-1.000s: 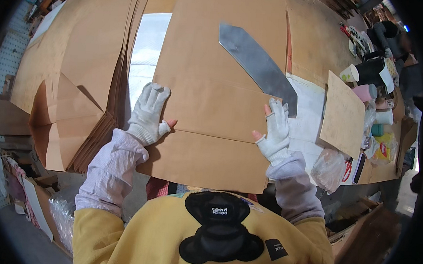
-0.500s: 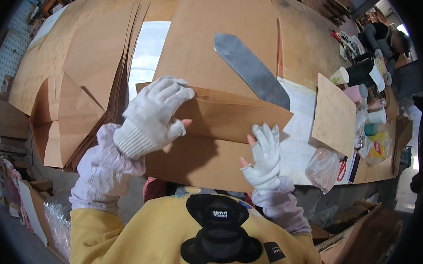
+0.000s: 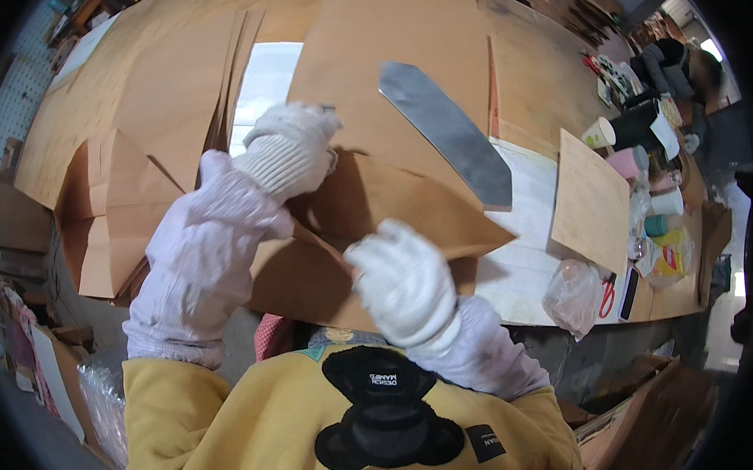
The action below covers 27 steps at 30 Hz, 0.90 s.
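Note:
A large sheet of brown paper (image 3: pixel 396 189) lies in front of me, its folded edge gaping into a pocket that points right. At the pocket's left end is my left hand (image 3: pixel 292 145), in a white knitted glove, its fingers curled on the paper. My right hand (image 3: pixel 404 279), gloved alike and smeared by motion, is over the near flap (image 3: pixel 302 278). Its thumb lies by the flap's raised edge, but its grip is unclear. Beyond the pocket, a flat grey metal plate (image 3: pixel 445 136) with angled ends rests on the paper.
Folded brown paper (image 3: pixel 156 138) is stacked at the left. To the right are a thin board (image 3: pixel 591 199), a clear plastic bag (image 3: pixel 572 296), red-handled scissors (image 3: pixel 607 296), a phone (image 3: pixel 629 292) and several cups (image 3: pixel 627 161). Another person (image 3: pixel 670 67) is at the far right.
My left hand has moved slightly up and turned over. My right hand has swung left across the near flap. The fold has opened wider, and the near layer has lifted.

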{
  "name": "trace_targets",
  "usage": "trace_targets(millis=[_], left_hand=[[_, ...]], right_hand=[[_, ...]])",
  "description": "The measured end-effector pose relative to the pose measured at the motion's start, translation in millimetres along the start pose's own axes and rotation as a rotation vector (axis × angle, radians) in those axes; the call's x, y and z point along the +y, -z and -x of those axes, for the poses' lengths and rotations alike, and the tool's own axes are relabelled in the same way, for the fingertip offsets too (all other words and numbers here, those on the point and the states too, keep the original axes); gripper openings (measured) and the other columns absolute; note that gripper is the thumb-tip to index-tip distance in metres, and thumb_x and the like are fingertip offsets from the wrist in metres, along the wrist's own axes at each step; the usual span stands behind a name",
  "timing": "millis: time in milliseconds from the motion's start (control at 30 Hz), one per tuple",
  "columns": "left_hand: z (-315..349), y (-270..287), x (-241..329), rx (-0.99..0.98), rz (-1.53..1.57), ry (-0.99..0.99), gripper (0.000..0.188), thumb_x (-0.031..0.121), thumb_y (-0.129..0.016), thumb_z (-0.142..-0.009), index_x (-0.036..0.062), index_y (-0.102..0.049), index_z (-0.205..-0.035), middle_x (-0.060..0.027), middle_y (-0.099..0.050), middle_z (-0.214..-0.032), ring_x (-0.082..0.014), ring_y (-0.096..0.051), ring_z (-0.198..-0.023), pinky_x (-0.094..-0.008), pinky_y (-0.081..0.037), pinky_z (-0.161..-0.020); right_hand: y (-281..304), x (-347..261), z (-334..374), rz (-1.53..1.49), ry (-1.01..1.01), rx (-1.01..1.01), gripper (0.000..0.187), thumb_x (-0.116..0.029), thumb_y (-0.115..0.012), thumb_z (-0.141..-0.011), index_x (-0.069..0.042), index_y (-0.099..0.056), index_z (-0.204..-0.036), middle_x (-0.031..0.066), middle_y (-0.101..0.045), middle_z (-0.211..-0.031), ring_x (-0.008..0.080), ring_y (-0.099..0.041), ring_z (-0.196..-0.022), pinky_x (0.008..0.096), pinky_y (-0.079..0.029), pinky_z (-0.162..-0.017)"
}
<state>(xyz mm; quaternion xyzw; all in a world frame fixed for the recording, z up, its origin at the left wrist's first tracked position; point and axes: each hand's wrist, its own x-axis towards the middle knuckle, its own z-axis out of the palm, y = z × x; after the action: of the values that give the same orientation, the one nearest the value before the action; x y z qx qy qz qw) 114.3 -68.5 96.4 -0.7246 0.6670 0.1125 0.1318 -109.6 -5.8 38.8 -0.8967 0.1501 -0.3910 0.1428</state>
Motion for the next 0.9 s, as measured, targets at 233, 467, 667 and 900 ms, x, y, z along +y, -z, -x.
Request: trace_targets(millis=[233, 467, 667, 900], left_hand=[[41.5, -110.1, 10.8, 0.768, -0.229, -0.379, 0.037, 0.018, -0.070, -0.090, -0.0001, -0.065, -0.123, -0.0195, -0.064, -0.120, -0.0364, -0.061, -0.112, -0.0481, -0.052, -0.105], [131.8, -154.4, 41.5, 0.306, 0.229, -0.539, 0.046, 0.029, -0.066, -0.094, 0.0075, -0.064, -0.134, -0.0160, -0.065, -0.134, -0.0394, -0.057, -0.130, -0.0514, -0.047, -0.111], [64.0, -140.3, 104.2, 0.330, 0.207, -0.781, 0.049, 0.033, -0.060, -0.096, 0.0082, -0.062, -0.138, -0.0132, -0.062, -0.139, -0.0360, -0.053, -0.136, -0.0499, -0.042, -0.115], [20.8, -131.8, 148.3, 0.358, 0.114, -0.859, 0.053, 0.038, -0.054, -0.098, 0.0089, -0.059, -0.142, -0.0099, -0.059, -0.146, -0.0320, -0.047, -0.142, -0.0482, -0.036, -0.119]], right_hand=[[41.4, -7.0, 66.4, -1.007, -0.655, 0.418, 0.064, -0.041, -0.079, -0.090, 0.002, -0.056, -0.132, 0.0119, -0.070, -0.121, 0.0287, -0.065, -0.119, 0.0466, -0.052, -0.104], [12.8, 77.6, 174.9, -0.875, -0.840, 0.404, 0.096, -0.072, -0.037, -0.105, 0.013, -0.048, -0.149, 0.0234, -0.054, -0.154, 0.0323, -0.054, -0.141, 0.0433, -0.040, -0.120], [12.1, 87.0, 172.7, -1.042, -0.813, 0.437, 0.090, -0.066, -0.042, -0.107, 0.013, -0.045, -0.151, 0.0253, -0.050, -0.157, 0.0356, -0.049, -0.146, 0.0453, -0.033, -0.125], [22.4, 105.9, 144.0, -0.843, -0.754, 0.206, 0.071, -0.043, -0.056, -0.108, 0.010, -0.044, -0.154, 0.0229, -0.044, -0.162, 0.0331, -0.042, -0.152, 0.0475, -0.029, -0.128]])
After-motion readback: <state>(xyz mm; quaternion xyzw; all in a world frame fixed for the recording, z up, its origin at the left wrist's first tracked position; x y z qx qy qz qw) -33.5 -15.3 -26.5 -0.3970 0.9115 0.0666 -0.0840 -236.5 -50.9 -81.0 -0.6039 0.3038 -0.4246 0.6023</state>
